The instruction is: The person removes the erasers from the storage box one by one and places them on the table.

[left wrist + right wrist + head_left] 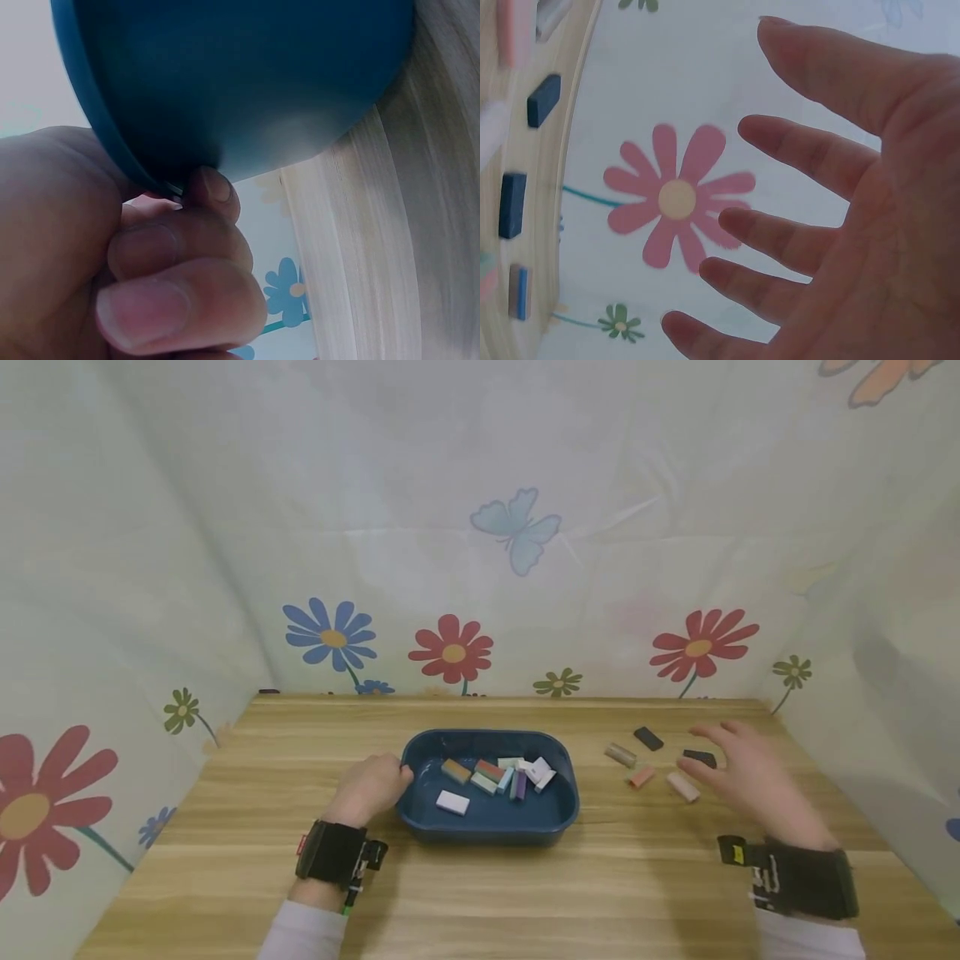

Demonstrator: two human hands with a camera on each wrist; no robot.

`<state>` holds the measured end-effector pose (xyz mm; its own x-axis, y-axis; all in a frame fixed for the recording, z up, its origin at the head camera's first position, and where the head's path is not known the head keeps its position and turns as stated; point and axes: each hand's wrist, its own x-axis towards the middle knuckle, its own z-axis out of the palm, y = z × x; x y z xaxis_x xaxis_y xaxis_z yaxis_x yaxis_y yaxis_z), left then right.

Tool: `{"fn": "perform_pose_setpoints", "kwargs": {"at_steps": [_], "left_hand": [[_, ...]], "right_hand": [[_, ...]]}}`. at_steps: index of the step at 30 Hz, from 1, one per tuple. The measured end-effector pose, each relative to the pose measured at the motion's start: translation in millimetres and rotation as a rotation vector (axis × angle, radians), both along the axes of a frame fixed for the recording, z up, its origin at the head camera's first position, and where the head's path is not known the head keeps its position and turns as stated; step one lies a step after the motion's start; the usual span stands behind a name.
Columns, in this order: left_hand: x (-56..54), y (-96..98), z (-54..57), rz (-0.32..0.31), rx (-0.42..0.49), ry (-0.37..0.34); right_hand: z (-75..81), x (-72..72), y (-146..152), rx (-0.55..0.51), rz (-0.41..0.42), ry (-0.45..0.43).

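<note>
A dark blue plastic basin [487, 837] stands on the table, with several small rectangular blocks that look like erasers inside, among them a white one [453, 802] and a brown one [456, 771]. My left hand [372, 787] grips the basin's left rim; the left wrist view shows the curled fingers [184, 300] against its wall. To the right, my right hand [757, 772] hovers with spread fingers and holds nothing. Near it lie a black block [700, 758], a pale pink block [683, 787], an orange block [641, 777], a tan block [620, 755] and another black block [648, 738].
The wooden table [600, 893] reaches back to a light curtain [375, 485] printed with flowers and a butterfly. The curtain also rises along the left and right sides. In the right wrist view a blue-banded block [520, 292] lies close to the table edge.
</note>
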<state>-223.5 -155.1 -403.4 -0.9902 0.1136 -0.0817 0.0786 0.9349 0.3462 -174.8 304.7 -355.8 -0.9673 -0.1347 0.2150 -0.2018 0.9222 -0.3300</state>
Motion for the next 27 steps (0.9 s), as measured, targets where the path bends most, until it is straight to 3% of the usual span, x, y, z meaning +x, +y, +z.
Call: {"fn": "perform_pose_setpoints", "kwargs": {"at_steps": [9,15,22,27], "left_hand": [[1.9,-4.2,2.7,0.011,0.009,-0.005],[0.9,-6.2,3.0,0.016,-0.003,-0.007],[-0.9,-4.3,-1.2,0.004,-0.022,-0.001],[-0.5,-2.4,-3.4,-0.004,-0.019,-0.001]], "right_hand": [[2.9,-2.0,-43.0,-0.037,0.058,-0.045],[3.9,-0.1,-65.8,-0.022,0.11,0.028],[-1.8,-5.3,-102.6,-0.047,0.308,0.158],[-3.1,-17.1,-131.9,-0.001,0.478,0.11]]}}
